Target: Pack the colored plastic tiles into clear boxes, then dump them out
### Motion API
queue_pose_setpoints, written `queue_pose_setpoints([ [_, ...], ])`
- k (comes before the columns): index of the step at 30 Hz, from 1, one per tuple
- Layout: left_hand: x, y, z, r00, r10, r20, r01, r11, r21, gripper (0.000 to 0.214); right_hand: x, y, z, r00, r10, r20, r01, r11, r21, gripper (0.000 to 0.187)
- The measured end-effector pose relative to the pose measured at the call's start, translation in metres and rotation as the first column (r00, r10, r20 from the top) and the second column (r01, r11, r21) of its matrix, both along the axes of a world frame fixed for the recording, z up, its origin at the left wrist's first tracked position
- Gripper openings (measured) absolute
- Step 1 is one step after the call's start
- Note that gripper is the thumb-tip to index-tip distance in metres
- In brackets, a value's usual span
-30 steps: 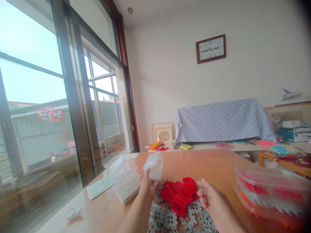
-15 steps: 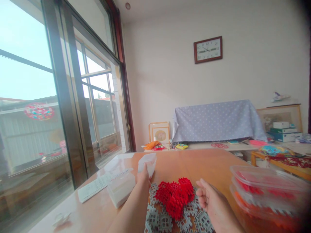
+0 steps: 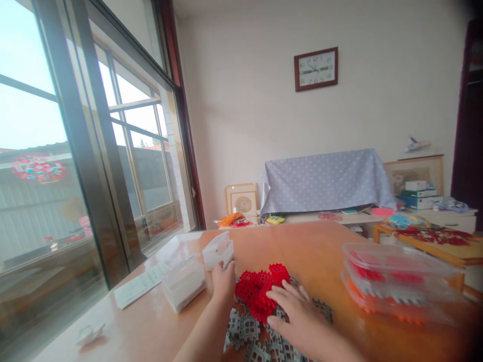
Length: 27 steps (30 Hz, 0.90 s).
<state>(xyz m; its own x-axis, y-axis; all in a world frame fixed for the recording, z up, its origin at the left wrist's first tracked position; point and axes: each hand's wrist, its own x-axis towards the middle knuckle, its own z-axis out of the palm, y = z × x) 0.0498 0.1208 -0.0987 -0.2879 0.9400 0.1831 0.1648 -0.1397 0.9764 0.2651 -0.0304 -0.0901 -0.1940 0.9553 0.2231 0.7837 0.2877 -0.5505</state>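
Observation:
My left hand (image 3: 222, 279) grips a small clear plastic box (image 3: 218, 250) and holds it just above the orange table (image 3: 320, 256), left of a clump of red interlocking pieces (image 3: 260, 291). Flat on the table, my right hand (image 3: 298, 314) has its fingers spread, and the fingertips touch the red clump. Grey interlocking pieces (image 3: 249, 332) lie joined beneath and around the red ones, partly hidden by my right hand.
A second clear box (image 3: 184, 284) and a paper sheet (image 3: 139, 284) lie at the left near the window. Stacked clear trays of red and orange pieces (image 3: 388, 281) stand at the right. A cloth-covered object (image 3: 326, 178) and a wall clock (image 3: 316, 69) are behind.
My right hand has gone from a loose curl beside the red clump to flat and spread on the pieces. My left hand has lowered the small box slightly. The view has shifted right.

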Motion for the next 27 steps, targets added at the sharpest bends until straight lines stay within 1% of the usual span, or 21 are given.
queue_pose_setpoints([
  [2, 0.009, -0.008, -0.001, 0.994, -0.067, -0.089, 0.068, 0.998, 0.009, 0.054, 0.003, -0.001, 0.007, 0.999, -0.029, 0.027, 0.028, 0.999, 0.038, 0.027],
  [3, 0.013, -0.011, 0.0, 0.984, -0.111, -0.139, 0.114, 0.993, 0.014, 0.054, 0.005, 0.0, 0.009, 0.998, -0.048, 0.036, 0.046, 0.998, 0.053, 0.022],
  [7, 0.034, -0.021, 0.009, 0.907, -0.271, -0.322, 0.297, 0.954, 0.033, 0.058, 0.018, 0.007, 0.011, 0.981, -0.165, 0.102, 0.159, 0.985, 0.071, 0.029],
  [9, 0.045, -0.025, 0.015, 0.864, -0.324, -0.386, 0.364, 0.931, 0.033, 0.066, 0.024, 0.01, 0.008, 0.959, -0.245, 0.142, 0.237, 0.969, 0.072, 0.025],
  [11, 0.058, -0.028, 0.019, 0.79, -0.374, -0.485, 0.435, 0.9, 0.015, 0.077, 0.031, 0.012, 0.005, 0.932, -0.32, 0.17, 0.311, 0.947, 0.075, 0.018],
  [12, 0.065, -0.029, 0.021, 0.737, -0.394, -0.548, 0.468, 0.884, -0.007, 0.083, 0.033, 0.014, 0.003, 0.919, -0.35, 0.179, 0.341, 0.936, 0.08, 0.015],
  [14, 0.078, -0.029, 0.021, 0.606, -0.426, -0.671, 0.514, 0.854, -0.078, 0.09, 0.038, 0.016, 0.001, 0.901, -0.392, 0.185, 0.38, 0.92, 0.097, 0.011],
  [15, 0.084, -0.029, 0.021, 0.547, -0.44, -0.712, 0.527, 0.842, -0.115, 0.089, 0.039, 0.017, 0.0, 0.9, -0.397, 0.18, 0.384, 0.917, 0.105, 0.009],
  [17, 0.091, -0.028, 0.019, 0.483, -0.464, -0.743, 0.539, 0.826, -0.165, 0.077, 0.041, 0.019, -0.001, 0.91, -0.386, 0.149, 0.371, 0.921, 0.12, 0.012],
  [19, 0.093, -0.029, 0.019, 0.468, -0.465, -0.751, 0.546, 0.821, -0.167, 0.054, 0.04, 0.02, -0.003, 0.93, -0.353, 0.106, 0.34, 0.933, 0.121, 0.025],
  [21, 0.088, -0.032, 0.019, 0.485, -0.445, -0.753, 0.546, 0.827, -0.137, 0.035, 0.037, 0.019, -0.002, 0.95, -0.305, 0.065, 0.298, 0.949, 0.104, 0.04],
  [22, 0.084, -0.033, 0.02, 0.496, -0.434, -0.752, 0.546, 0.83, -0.118, 0.028, 0.034, 0.017, -0.002, 0.959, -0.278, 0.047, 0.273, 0.958, 0.088, 0.047],
  [25, 0.068, -0.039, 0.022, 0.539, -0.413, -0.734, 0.555, 0.83, -0.06, 0.017, 0.027, 0.009, 0.003, 0.974, -0.226, 0.008, 0.225, 0.974, 0.033, 0.068],
  [27, 0.056, -0.042, 0.023, 0.582, -0.402, -0.707, 0.553, 0.833, -0.018, 0.012, 0.022, 0.005, 0.008, 0.977, -0.215, 0.009, 0.215, 0.977, 0.005, 0.078],
])
